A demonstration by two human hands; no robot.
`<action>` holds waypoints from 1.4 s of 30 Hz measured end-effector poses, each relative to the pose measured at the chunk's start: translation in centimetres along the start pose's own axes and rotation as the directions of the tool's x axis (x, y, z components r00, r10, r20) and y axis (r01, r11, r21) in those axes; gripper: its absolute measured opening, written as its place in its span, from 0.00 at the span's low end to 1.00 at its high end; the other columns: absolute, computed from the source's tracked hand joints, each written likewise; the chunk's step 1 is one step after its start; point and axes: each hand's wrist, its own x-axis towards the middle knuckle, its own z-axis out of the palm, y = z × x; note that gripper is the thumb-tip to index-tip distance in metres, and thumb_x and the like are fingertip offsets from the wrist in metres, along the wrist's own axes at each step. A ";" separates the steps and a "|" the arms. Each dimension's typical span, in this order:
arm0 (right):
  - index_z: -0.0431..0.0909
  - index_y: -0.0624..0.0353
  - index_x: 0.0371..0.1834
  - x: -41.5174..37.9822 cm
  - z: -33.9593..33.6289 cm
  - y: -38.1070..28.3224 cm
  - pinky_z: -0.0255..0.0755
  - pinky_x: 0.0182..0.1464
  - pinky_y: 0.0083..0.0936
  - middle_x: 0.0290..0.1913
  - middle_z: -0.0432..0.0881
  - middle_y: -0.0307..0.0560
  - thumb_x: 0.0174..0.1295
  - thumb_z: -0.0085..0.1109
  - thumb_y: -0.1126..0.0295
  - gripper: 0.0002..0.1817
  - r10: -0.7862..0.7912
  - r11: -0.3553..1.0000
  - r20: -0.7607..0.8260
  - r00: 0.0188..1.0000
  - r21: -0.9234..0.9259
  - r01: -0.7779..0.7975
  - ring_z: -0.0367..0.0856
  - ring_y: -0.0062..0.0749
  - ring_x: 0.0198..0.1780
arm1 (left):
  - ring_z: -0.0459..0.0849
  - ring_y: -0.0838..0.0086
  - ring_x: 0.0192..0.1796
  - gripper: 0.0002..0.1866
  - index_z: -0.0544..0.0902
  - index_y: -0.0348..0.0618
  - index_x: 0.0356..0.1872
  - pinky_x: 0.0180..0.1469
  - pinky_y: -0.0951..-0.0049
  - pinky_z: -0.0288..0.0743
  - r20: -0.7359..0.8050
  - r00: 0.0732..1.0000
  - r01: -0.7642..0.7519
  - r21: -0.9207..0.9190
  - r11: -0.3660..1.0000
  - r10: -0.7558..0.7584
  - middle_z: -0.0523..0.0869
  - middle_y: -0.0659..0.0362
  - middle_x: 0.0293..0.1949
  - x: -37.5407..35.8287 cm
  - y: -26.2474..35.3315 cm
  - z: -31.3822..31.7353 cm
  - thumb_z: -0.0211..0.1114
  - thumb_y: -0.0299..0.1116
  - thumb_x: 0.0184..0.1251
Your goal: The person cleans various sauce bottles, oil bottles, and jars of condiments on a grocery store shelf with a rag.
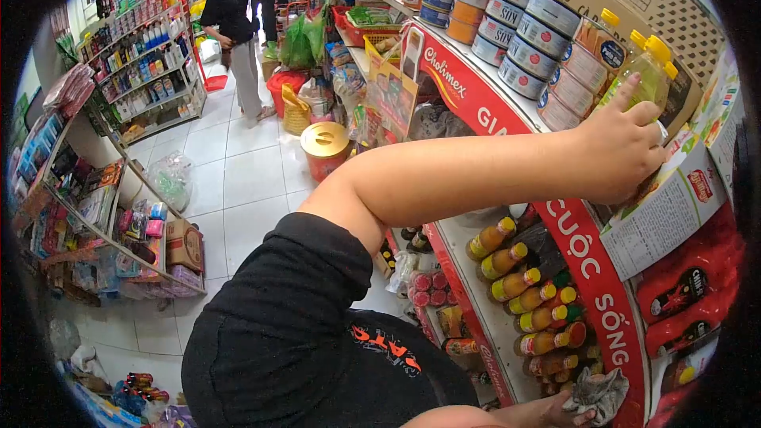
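My left hand (pixel 626 139) reaches across to the upper shelf at the right, its fingers curled against a yellow-capped cooking oil bottle (pixel 653 83). The palm side and part of the grip are hidden. More yellow-capped bottles stand just behind it, and stacked cans (pixel 533 55) are to its left. Low at the right edge of the rack, my right hand (pixel 564 410) is closed on a crumpled grey cloth (pixel 598 395). Close to that hand, on a lower shelf, several sauce bottles (pixel 531 299) with yellow caps lie in rows.
A red shelf edge (pixel 583 250) with white lettering runs beneath the cans. A printed carton (pixel 674 202) and red packs (pixel 686 289) are at the right. A gold-lidded red bucket (pixel 325 143) stands on the tiled floor (pixel 254 194). Another person (pixel 230 12) stands in the aisle.
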 end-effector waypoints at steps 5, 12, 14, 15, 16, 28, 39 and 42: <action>0.62 0.67 0.53 -0.2 0.2 0.1 0.72 0.42 0.29 0.46 0.72 0.53 0.42 0.66 0.58 0.37 0.011 1.000 0.016 1.000 0.000 -0.011 0.75 0.39 0.42 | 0.73 0.61 0.48 0.10 0.78 0.44 0.26 0.61 0.47 0.55 0.021 1.000 0.022 -0.030 0.999 -0.022 0.78 0.56 0.33 0.0 -0.4 0.5 0.60 0.36 0.41; 0.62 0.67 0.53 -0.7 0.6 0.1 0.73 0.42 0.29 0.47 0.71 0.53 0.42 0.65 0.58 0.37 0.027 1.000 0.024 0.999 0.000 -0.027 0.75 0.39 0.43 | 0.76 0.64 0.41 0.07 0.79 0.45 0.23 0.49 0.56 0.66 0.051 0.988 0.148 -0.004 0.989 -0.148 0.78 0.59 0.29 0.0 0.3 -0.8 0.59 0.36 0.42; 0.62 0.67 0.54 -0.8 0.5 0.1 0.73 0.42 0.29 0.47 0.71 0.53 0.42 0.65 0.58 0.37 0.028 1.000 0.027 0.999 -0.001 -0.028 0.75 0.40 0.43 | 0.77 0.64 0.38 0.07 0.79 0.46 0.22 0.44 0.61 0.70 0.085 0.982 0.173 -0.021 0.985 -0.170 0.79 0.59 0.29 0.1 0.4 -1.1 0.59 0.36 0.43; 0.62 0.67 0.54 -0.8 0.3 0.1 0.73 0.42 0.29 0.47 0.71 0.53 0.42 0.65 0.58 0.37 0.027 1.000 0.023 0.999 -0.008 -0.026 0.75 0.40 0.43 | 0.78 0.64 0.36 0.07 0.79 0.46 0.22 0.41 0.62 0.71 0.065 0.981 0.185 -0.023 0.982 -0.183 0.79 0.58 0.28 0.0 0.5 -0.9 0.59 0.36 0.43; 0.62 0.67 0.54 -0.8 0.2 0.0 0.73 0.42 0.29 0.47 0.71 0.53 0.43 0.65 0.58 0.37 0.025 1.000 0.025 0.999 -0.005 -0.025 0.75 0.40 0.43 | 0.79 0.64 0.34 0.07 0.79 0.46 0.22 0.39 0.64 0.72 0.046 0.979 0.198 -0.023 0.980 -0.196 0.79 0.57 0.28 0.0 0.5 -0.7 0.59 0.36 0.43; 0.62 0.67 0.54 -1.3 -0.2 0.0 0.73 0.42 0.29 0.48 0.71 0.53 0.43 0.65 0.59 0.36 0.032 0.999 0.033 0.999 0.000 -0.032 0.75 0.40 0.44 | 0.81 0.59 0.32 0.08 0.80 0.45 0.25 0.34 0.62 0.74 0.318 0.900 0.332 -0.058 0.941 -0.298 0.81 0.54 0.24 1.1 0.6 -2.9 0.62 0.34 0.42; 0.61 0.66 0.55 -1.7 -0.1 0.1 0.74 0.42 0.29 0.49 0.70 0.53 0.43 0.64 0.60 0.36 0.052 0.999 0.048 0.998 0.008 -0.052 0.75 0.40 0.45 | 0.79 0.58 0.40 0.16 0.79 0.42 0.33 0.44 0.62 0.72 0.218 0.894 0.448 -0.384 0.807 -0.392 0.81 0.51 0.33 -0.2 0.2 -2.3 0.67 0.35 0.38; 0.61 0.66 0.55 -1.9 0.0 0.2 0.74 0.42 0.29 0.49 0.70 0.53 0.44 0.64 0.61 0.36 0.065 0.998 0.065 0.996 0.009 -0.066 0.75 0.40 0.45 | 0.79 0.57 0.40 0.17 0.79 0.41 0.33 0.44 0.63 0.72 0.141 0.887 0.450 -0.470 0.759 -0.439 0.81 0.50 0.32 -0.8 0.0 -2.1 0.67 0.35 0.37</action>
